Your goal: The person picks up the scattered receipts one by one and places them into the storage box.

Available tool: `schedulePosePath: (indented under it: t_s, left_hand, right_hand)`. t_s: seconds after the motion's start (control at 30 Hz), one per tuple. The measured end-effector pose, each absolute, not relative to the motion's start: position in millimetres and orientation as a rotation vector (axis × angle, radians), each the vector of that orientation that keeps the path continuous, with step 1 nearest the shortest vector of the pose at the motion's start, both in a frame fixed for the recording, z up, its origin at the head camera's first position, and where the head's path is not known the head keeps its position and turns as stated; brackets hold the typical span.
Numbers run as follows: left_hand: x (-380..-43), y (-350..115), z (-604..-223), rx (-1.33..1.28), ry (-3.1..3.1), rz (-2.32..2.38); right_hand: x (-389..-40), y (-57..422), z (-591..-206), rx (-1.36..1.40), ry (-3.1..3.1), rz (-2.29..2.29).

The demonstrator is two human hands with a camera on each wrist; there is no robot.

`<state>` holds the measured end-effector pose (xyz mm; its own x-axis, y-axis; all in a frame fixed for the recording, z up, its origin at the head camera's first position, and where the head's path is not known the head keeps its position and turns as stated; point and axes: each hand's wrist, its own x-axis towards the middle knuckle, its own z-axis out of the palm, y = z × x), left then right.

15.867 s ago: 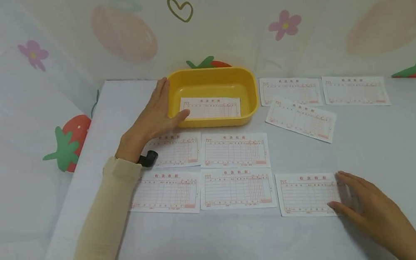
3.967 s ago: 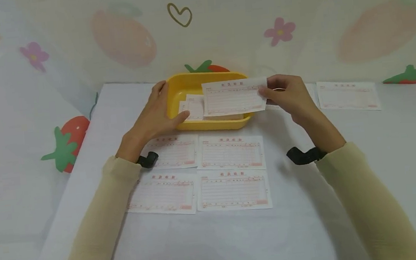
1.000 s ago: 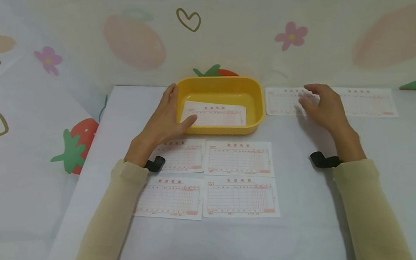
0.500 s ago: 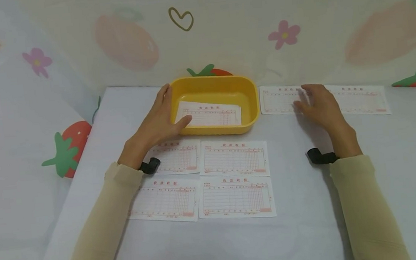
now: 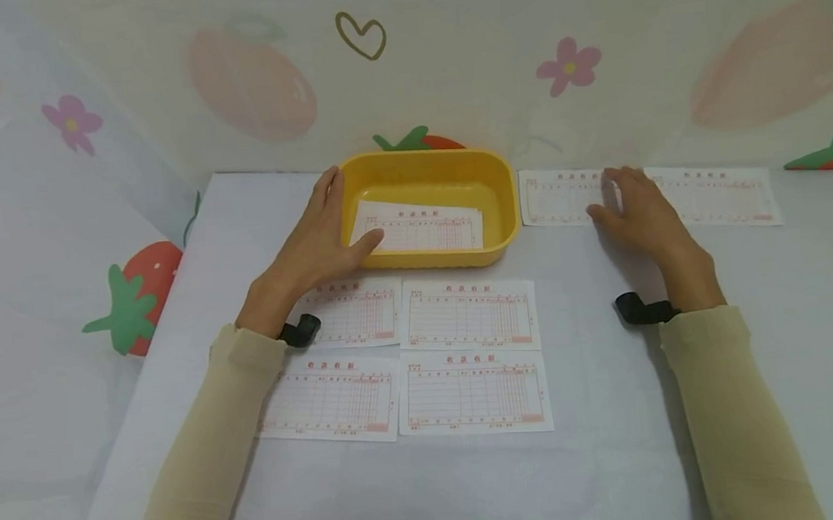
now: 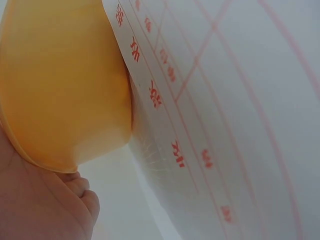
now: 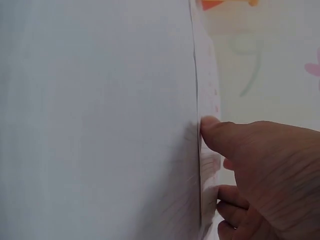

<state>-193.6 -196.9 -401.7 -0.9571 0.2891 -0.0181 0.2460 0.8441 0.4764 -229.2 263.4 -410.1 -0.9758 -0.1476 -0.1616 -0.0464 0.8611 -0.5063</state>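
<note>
My left hand [image 5: 317, 240] holds the left end of a yellow plastic basin [image 5: 432, 261], its thumb over the front rim and its fingers along the left side. Inside the basin lie white receipt slips [image 5: 421, 230] printed in red. On the right, my right hand [image 5: 645, 213] grips the right end of a receipt slip [image 5: 557, 196] lying beside the basin, thumb at the near edge and fingers at the far edge. The right wrist view shows the thumb of the right hand [image 7: 270, 170] against the slip's edge. Another receipt slip [image 5: 727, 197] lies partly behind that hand.
Several receipt slips [image 5: 471, 317] lie in two rows in front of the basin, the left ones partly under the left forearm. A patterned cloth [image 5: 443, 65] hangs behind the white table [image 5: 447, 500]. Each wrist wears a black camera mount [image 5: 639, 308].
Since 4 seconds ago, the receipt slip my right hand held went into the basin. That hand moved right and, in the last second, came down onto another slip. My left hand stayed at the basin.
</note>
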Motion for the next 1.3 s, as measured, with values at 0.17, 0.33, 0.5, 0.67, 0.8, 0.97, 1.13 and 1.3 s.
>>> schedulePosePath:
  t_s: [0.17,0.33,0.5,0.67,0.8,0.97,1.13,1.3]
  left_hand:
    - [-194.5,-197.1,-400.6,0.431,2.935,0.744]
    - [-195.4,-197.9,-400.8,0.432,2.934,0.757]
    - [-195.3,-198.3,-400.6,0.423,2.932,0.755]
    - [-194.7,-198.2,-399.8,0.423,2.936,0.754]
    - [-194.5,-197.8,-400.8,0.433,2.922,0.775]
    - [-194.8,-197.2,-403.8,0.432,2.925,0.777]
    - [-194.1,-197.0,-403.5,0.429,2.935,0.776]
    - [-193.7,-197.4,-403.1,0.429,2.936,0.775]
  right_hand:
    - [-229.4,262.1,-408.7,-0.153,2.846,-0.769]
    - [-228.4,255.0,-406.1,-0.090,2.935,-0.808]
    - [-227.2,246.9,-403.3,0.009,3.019,-0.801]
    - [-225.2,244.5,-399.1,0.027,3.068,-0.819]
    - [-222.1,246.1,-395.3,-0.007,3.038,-0.867]
    - [-217.8,249.9,-390.4,-0.042,2.985,-0.907]
    - [-215.3,254.3,-385.6,-0.079,3.009,-0.904]
    - [-214.8,257.6,-382.0,-0.080,3.079,-0.926]
